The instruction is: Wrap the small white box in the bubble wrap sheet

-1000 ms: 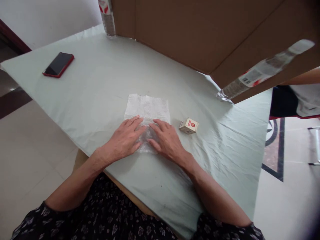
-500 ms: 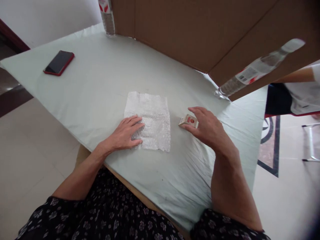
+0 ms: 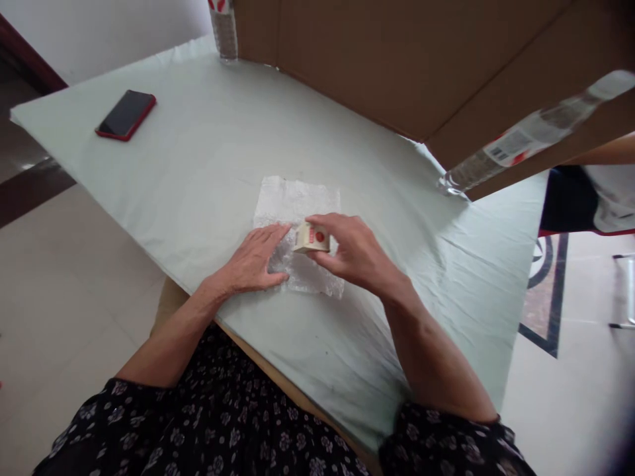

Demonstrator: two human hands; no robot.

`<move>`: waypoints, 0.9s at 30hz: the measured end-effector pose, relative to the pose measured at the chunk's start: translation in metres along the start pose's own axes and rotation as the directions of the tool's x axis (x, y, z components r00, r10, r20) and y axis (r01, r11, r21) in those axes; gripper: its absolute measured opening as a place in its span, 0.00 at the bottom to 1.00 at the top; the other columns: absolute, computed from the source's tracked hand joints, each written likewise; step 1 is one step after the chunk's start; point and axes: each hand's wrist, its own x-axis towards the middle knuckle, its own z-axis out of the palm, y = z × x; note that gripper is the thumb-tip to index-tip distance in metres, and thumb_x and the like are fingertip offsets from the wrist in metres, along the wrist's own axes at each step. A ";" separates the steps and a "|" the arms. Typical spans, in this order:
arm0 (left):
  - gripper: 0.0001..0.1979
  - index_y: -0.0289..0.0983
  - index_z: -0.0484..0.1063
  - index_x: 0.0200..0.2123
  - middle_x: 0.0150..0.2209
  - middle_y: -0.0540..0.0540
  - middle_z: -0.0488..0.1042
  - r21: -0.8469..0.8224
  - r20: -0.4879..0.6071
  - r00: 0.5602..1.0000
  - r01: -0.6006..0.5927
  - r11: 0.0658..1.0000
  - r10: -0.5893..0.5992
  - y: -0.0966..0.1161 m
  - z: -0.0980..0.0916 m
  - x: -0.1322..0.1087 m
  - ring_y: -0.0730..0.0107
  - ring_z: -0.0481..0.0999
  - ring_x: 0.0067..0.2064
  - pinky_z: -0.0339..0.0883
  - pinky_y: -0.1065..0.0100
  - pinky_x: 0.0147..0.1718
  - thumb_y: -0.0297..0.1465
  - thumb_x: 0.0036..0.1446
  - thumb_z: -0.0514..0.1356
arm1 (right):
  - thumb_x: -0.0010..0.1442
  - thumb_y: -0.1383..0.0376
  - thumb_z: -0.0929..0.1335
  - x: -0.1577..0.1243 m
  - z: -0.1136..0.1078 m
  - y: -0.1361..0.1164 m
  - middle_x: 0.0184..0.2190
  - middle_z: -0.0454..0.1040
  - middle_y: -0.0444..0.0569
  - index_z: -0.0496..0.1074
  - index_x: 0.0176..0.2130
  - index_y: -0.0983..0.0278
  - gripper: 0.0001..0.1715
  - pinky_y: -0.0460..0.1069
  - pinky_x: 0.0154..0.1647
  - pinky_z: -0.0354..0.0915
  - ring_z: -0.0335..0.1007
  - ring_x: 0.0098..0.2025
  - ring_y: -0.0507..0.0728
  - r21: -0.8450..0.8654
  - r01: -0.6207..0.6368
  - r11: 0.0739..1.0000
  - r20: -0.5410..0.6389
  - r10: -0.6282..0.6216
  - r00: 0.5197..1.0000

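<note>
A small cream-coloured box point(image 3: 312, 237) with red print is pinched between the thumb and fingers of my right hand point(image 3: 354, 251). It is over a sheet of bubble wrap point(image 3: 298, 196) spread on the table. My left hand point(image 3: 253, 260) rests on the left part of the sheet, palm down, fingers stretched out and thumb apart. Its fingertips are just left of the box. The two hands cover the middle of the sheet in part. Whether the box touches the sheet I cannot tell.
A pale green cloth covers the table point(image 3: 208, 152). A phone in a red case point(image 3: 126, 115) lies at the far left. Upright cardboard point(image 3: 372, 59) stands at the back, with plastic bottles point(image 3: 526, 137) against it. A person's arm point(image 3: 602, 151) shows at the right.
My right hand has closed on the small box and carried it left from the bare cloth to over the bubble wrap. My left hand stays on the sheet.
</note>
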 end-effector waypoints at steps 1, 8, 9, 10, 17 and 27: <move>0.48 0.35 0.46 0.72 0.71 0.31 0.58 -0.003 -0.003 1.000 0.000 1.000 0.000 0.000 0.000 0.000 0.45 0.57 0.72 0.51 0.46 0.68 0.39 0.54 0.65 | 0.60 0.66 0.69 0.006 0.009 -0.002 0.50 0.79 0.53 0.70 0.58 0.58 0.27 0.59 0.54 0.63 0.74 0.52 0.65 -0.016 0.014 1.000 0.060 -0.013 0.998; 0.51 0.39 0.43 0.73 0.71 0.33 0.58 -0.025 -0.015 1.000 0.000 1.000 0.000 -0.001 0.001 0.000 0.43 0.58 0.71 0.52 0.45 0.68 0.39 0.53 0.67 | 0.59 0.64 0.70 0.006 0.034 0.017 0.57 0.76 0.55 0.66 0.61 0.60 0.31 0.59 0.56 0.62 0.72 0.56 0.66 0.085 -0.048 0.995 0.129 0.037 0.991; 0.51 0.38 0.43 0.73 0.71 0.32 0.58 -0.024 -0.015 1.000 -0.003 1.000 0.002 -0.001 0.001 0.000 0.43 0.58 0.71 0.52 0.45 0.68 0.39 0.53 0.67 | 0.58 0.63 0.70 0.004 0.033 0.019 0.56 0.77 0.54 0.68 0.59 0.60 0.29 0.58 0.55 0.63 0.73 0.55 0.65 0.112 -0.065 0.992 0.116 0.052 0.992; 0.51 0.38 0.43 0.73 0.71 0.32 0.58 -0.024 -0.018 1.000 -0.005 1.000 0.004 -0.001 0.001 -0.001 0.43 0.59 0.71 0.52 0.45 0.68 0.39 0.53 0.66 | 0.58 0.63 0.70 0.002 0.032 0.021 0.54 0.78 0.53 0.70 0.56 0.61 0.26 0.57 0.54 0.63 0.74 0.53 0.64 0.133 -0.082 0.988 0.107 0.068 0.992; 0.50 0.38 0.42 0.73 0.70 0.33 0.58 -0.039 -0.013 1.000 0.003 0.999 -0.003 0.001 -0.002 -0.001 0.44 0.60 0.70 0.53 0.46 0.68 0.39 0.53 0.66 | 0.56 0.64 0.69 0.001 0.035 0.021 0.49 0.79 0.51 0.71 0.52 0.60 0.23 0.54 0.48 0.66 0.75 0.45 0.60 0.183 -0.138 0.973 0.045 0.132 0.990; 0.46 0.38 0.46 0.73 0.71 0.34 0.57 -0.082 -0.014 1.000 0.003 0.997 -0.004 0.010 -0.010 -0.007 0.45 0.54 0.73 0.52 0.45 0.70 0.38 0.56 0.63 | 0.56 0.63 0.70 0.002 0.036 0.024 0.48 0.79 0.51 0.72 0.53 0.61 0.24 0.54 0.48 0.66 0.74 0.44 0.59 0.231 -0.140 0.963 0.049 0.132 0.990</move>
